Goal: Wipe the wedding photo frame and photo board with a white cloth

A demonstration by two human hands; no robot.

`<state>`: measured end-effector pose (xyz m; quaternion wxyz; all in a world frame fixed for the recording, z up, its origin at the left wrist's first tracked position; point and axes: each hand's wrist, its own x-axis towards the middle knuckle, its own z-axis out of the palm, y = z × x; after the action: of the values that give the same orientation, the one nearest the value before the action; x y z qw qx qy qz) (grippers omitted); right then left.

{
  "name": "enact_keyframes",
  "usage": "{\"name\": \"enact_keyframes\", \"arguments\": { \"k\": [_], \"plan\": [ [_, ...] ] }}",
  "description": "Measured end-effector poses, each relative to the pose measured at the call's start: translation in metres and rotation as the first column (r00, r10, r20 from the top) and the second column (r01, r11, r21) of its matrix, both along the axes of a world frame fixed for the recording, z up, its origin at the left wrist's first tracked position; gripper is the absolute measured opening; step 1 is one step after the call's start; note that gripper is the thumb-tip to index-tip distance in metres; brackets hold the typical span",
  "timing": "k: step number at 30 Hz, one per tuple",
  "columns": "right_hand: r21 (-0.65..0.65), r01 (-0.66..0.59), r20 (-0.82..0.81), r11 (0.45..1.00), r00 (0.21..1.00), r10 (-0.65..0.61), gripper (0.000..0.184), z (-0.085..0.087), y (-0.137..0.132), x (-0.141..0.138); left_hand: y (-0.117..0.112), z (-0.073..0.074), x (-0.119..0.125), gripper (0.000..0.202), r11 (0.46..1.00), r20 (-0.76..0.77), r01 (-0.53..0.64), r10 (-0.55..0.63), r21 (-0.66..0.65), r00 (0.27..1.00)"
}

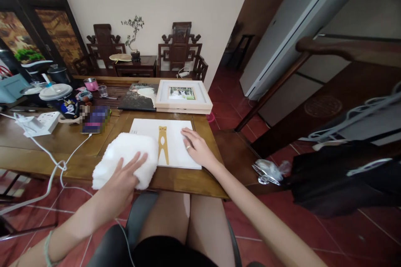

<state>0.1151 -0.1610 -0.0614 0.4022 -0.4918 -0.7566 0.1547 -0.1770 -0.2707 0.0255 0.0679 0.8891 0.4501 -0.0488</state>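
A folded, fluffy white towel lies at the table's front edge, its right side overlapping a flat white panel. My left hand rests on top of it, fingers apart and extended over the pile; the thumb is hidden. The white panel bears a tan cat-like figure with long legs, plus small print near its upper left. On the panel's right side lies my right hand, fingers extended and flat, a ring on one finger.
Behind the panel sit a pale wooden picture frame and a dark board. To the left are a phone on a charging cable, a power strip and a lidded cup. A wooden chair stands at right.
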Motion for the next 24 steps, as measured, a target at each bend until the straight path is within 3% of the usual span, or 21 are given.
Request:
{"name": "enact_keyframes", "arguments": {
  "k": [3, 9, 13, 17, 24],
  "plan": [
    [0.001, -0.003, 0.004, 1.0, 1.0, 0.003, 0.039, 0.001, 0.0, 0.0, 0.031, 0.003, 0.011, 0.047, 1.0, -0.045, -0.011, 0.011, -0.008, 0.999],
    [0.003, -0.005, 0.005, 1.0, 1.0, 0.005, 0.039, 0.001, 0.0, 0.001, 0.119, 0.003, 0.031, 0.034, 0.994, 0.005, -0.065, 0.065, 0.089, 0.998],
    [0.001, -0.005, 0.006, 1.0, 1.0, 0.005, 0.039, 0.002, 0.0, 0.001, 0.144, 0.0, 0.034, 0.038, 0.986, 0.046, -0.071, 0.065, 0.151, 0.997],
    [0.002, -0.009, -0.001, 1.0, 1.0, 0.009, 0.038, 0.002, 0.0, 0.001, 0.125, 0.0, 0.034, 0.033, 0.988, 0.012, -0.085, 0.084, 0.131, 0.996],
    [-0.001, -0.006, -0.012, 1.0, 1.0, 0.006, 0.039, 0.001, -0.001, 0.0, 0.023, 0.004, 0.017, 0.036, 0.998, -0.063, -0.05, 0.048, -0.035, 0.997]
  ]
}}
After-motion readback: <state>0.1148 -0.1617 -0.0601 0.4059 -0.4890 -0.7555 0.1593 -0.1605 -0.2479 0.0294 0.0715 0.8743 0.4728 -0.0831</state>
